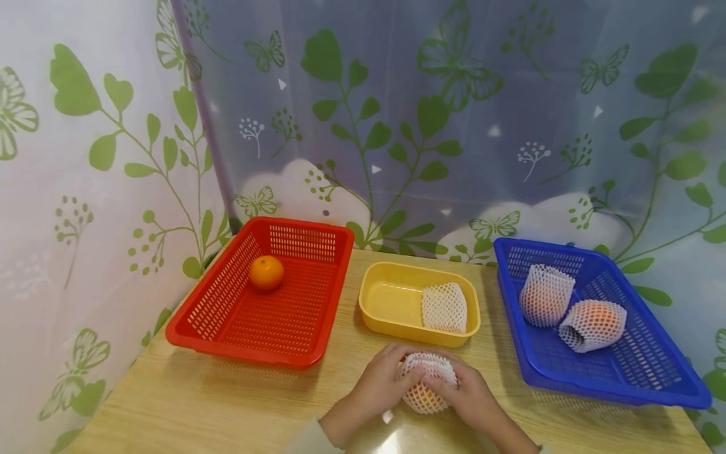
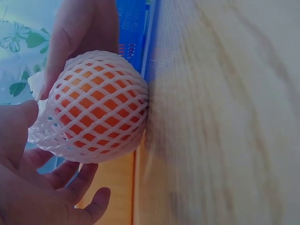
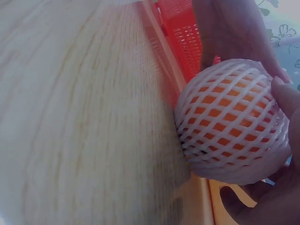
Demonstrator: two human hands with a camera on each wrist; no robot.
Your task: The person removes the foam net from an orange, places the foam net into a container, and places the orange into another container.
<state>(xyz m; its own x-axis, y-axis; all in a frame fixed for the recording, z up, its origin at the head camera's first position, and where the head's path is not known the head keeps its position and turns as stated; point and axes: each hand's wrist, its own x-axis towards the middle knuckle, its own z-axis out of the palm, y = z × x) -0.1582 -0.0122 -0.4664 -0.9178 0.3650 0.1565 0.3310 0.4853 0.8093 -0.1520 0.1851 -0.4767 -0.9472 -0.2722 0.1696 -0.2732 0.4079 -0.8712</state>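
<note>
On the table just in front of the person sits an orange in a white foam net, with the mesh open end upward. The left hand holds the net from the left, its thumb at the upper rim. From the right, the right hand grips the same net, thumb also near the rim. In the left wrist view the netted orange touches the table. Through the mesh in the right wrist view, orange skin shows. Some fingertips are hidden behind the net.
A red basket at left holds one bare orange. Behind the hands, a yellow tray contains an empty foam net. The blue basket at right holds two netted fruits. A patterned curtain hangs behind.
</note>
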